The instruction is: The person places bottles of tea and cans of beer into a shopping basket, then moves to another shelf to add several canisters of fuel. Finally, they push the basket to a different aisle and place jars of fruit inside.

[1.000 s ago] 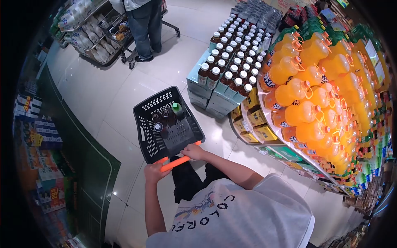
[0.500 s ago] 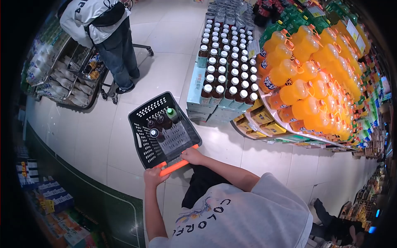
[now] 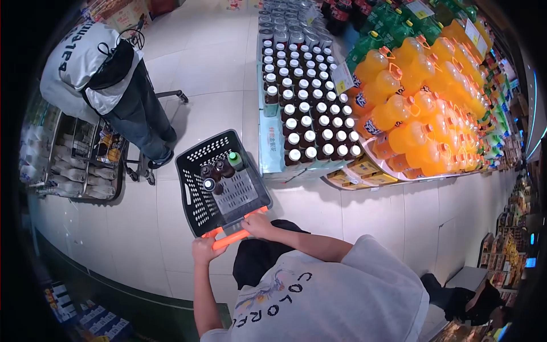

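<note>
My left hand (image 3: 205, 251) is wrapped round the left end of an orange handle (image 3: 231, 239). Farther along the same handle, my right hand (image 3: 257, 226) grips its right end. The handle belongs to a black shopping basket (image 3: 186, 170) with perforated walls, which is tilted in front of me over the tiled floor. Inside, several dark bottles (image 3: 223, 167) stand together near the far wall, one with a white cap (image 3: 209, 184). Beside them is a bottle with a green cap (image 3: 234, 159).
Ahead to the right stand stacked cartons of white-capped dark bottles (image 3: 307, 138), then a curved display of orange soda bottles (image 3: 424, 137). A person (image 3: 131, 94) stands at the left by a wheeled cart, near a shelf of bottles (image 3: 68, 165). Another person (image 3: 473, 302) is at the lower right.
I have come closer to the carton stack and soda display. The person at the left appears farther left and nearer. Both hands stay on the handle.
</note>
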A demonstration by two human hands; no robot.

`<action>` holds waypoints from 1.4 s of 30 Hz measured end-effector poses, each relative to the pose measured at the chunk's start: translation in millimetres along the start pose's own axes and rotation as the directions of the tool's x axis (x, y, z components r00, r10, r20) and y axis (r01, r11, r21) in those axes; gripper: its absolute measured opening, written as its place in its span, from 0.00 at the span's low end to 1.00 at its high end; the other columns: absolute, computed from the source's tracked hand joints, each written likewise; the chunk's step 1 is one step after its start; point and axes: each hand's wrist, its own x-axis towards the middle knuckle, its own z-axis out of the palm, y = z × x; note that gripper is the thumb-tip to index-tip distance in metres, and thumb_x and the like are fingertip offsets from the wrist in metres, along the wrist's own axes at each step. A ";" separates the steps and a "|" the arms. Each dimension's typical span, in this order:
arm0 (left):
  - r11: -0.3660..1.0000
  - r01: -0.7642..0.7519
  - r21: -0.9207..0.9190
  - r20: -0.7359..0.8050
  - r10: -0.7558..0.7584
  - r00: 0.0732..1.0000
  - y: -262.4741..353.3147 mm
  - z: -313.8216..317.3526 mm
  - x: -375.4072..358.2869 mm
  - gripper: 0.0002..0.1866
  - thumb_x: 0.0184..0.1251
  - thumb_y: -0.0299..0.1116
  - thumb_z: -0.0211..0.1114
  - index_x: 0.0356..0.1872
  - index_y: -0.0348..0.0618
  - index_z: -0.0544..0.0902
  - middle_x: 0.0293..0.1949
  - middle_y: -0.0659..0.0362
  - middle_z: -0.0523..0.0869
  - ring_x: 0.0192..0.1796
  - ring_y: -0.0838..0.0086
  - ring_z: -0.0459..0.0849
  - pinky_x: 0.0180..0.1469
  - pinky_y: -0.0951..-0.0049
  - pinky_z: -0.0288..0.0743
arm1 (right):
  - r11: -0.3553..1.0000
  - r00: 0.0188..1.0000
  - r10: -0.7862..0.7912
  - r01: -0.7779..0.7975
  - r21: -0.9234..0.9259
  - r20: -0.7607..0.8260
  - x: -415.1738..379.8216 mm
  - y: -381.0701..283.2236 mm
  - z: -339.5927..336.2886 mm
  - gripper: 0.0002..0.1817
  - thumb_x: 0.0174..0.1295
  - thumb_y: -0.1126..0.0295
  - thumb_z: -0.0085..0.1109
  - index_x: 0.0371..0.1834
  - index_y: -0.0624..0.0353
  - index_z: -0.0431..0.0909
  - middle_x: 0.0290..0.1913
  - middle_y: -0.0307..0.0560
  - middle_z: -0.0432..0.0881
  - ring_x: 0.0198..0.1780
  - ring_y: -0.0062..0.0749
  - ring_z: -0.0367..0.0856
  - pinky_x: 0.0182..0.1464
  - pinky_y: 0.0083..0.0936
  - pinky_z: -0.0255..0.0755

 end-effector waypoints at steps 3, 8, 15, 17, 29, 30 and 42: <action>0.999 -0.020 -0.033 0.015 0.021 1.000 -29.4 -5.5 34.7 0.21 0.37 0.57 0.68 0.29 0.54 0.86 0.08 0.61 0.72 0.12 0.68 0.74 0.18 0.69 0.70 | 0.997 0.998 0.049 -0.052 0.064 0.043 35.9 -6.6 -13.1 0.17 0.51 0.60 0.48 0.14 0.60 0.78 0.18 0.53 0.76 0.26 0.47 0.76 0.42 0.38 0.61; 0.993 -0.055 -0.100 0.103 0.065 0.993 -72.5 -13.3 96.0 0.20 0.38 0.56 0.68 0.25 0.52 0.85 0.08 0.61 0.72 0.12 0.68 0.74 0.18 0.69 0.69 | 0.978 0.991 0.123 -0.130 0.162 0.058 92.6 -8.5 -25.8 0.19 0.52 0.58 0.48 0.14 0.61 0.77 0.14 0.53 0.74 0.22 0.48 0.74 0.40 0.41 0.64; 0.984 -0.106 -0.142 0.105 0.121 0.987 -109.1 -16.9 167.8 0.22 0.36 0.54 0.70 0.08 0.47 0.75 0.07 0.60 0.72 0.13 0.66 0.75 0.18 0.69 0.70 | 0.903 0.976 0.208 -0.167 0.396 -0.062 150.9 0.2 -33.2 0.20 0.53 0.61 0.50 0.13 0.67 0.73 0.13 0.56 0.71 0.18 0.44 0.73 0.26 0.38 0.64; 0.980 -0.117 -0.160 0.122 0.138 0.983 -113.3 -14.9 185.8 0.21 0.37 0.54 0.70 0.08 0.47 0.75 0.07 0.60 0.72 0.13 0.67 0.76 0.19 0.69 0.70 | 0.867 0.966 0.259 -0.218 0.447 -0.030 162.8 3.1 -41.1 0.20 0.54 0.61 0.50 0.14 0.67 0.73 0.13 0.56 0.71 0.18 0.45 0.72 0.26 0.38 0.64; 0.971 -0.178 -0.157 0.131 0.199 0.971 -168.4 8.2 291.7 0.21 0.39 0.55 0.68 0.11 0.47 0.78 0.09 0.59 0.74 0.13 0.65 0.75 0.18 0.69 0.70 | 0.897 0.944 0.290 -0.211 0.389 -0.157 256.9 18.5 -76.2 0.17 0.57 0.65 0.49 0.18 0.66 0.76 0.14 0.45 0.75 0.20 0.24 0.74 0.27 0.25 0.65; 0.970 -0.181 -0.162 0.131 0.203 0.970 -169.8 10.0 295.6 0.21 0.39 0.55 0.68 0.11 0.47 0.78 0.09 0.59 0.74 0.13 0.65 0.75 0.18 0.69 0.70 | 0.895 0.945 0.298 -0.228 0.383 -0.134 260.9 20.6 -77.7 0.17 0.57 0.65 0.49 0.17 0.66 0.76 0.14 0.45 0.75 0.19 0.24 0.73 0.27 0.25 0.65; 0.958 -0.181 -0.225 0.128 0.213 0.969 -200.9 24.7 375.0 0.24 0.39 0.57 0.68 0.09 0.47 0.75 0.10 0.58 0.75 0.14 0.64 0.76 0.19 0.69 0.71 | 0.801 0.931 0.358 -0.270 0.535 -0.066 331.6 29.1 -117.2 0.19 0.55 0.62 0.47 0.15 0.66 0.76 0.14 0.53 0.73 0.20 0.37 0.75 0.29 0.32 0.66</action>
